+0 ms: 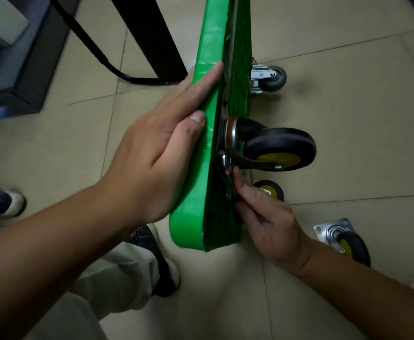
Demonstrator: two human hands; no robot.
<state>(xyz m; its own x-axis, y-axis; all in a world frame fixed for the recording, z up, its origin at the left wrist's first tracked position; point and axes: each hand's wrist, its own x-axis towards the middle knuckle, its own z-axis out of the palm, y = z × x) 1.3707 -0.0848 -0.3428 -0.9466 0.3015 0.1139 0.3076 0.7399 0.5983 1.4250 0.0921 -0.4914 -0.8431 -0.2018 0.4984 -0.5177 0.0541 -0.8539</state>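
A green cart platform stands on its edge on the tiled floor. My left hand lies flat against its left face, fingers straight, thumb over the rim. A black caster with a yellow hub is mounted on its underside. My right hand has its fingers curled at the caster's mounting plate, pinching a small metal part I cannot make out. Farther up the platform sits a small grey caster.
Two loose casters lie on the floor: one behind my right hand, another with a steel plate at the right. A black post, a cable and a dark cabinet stand at the upper left. My shoes are below.
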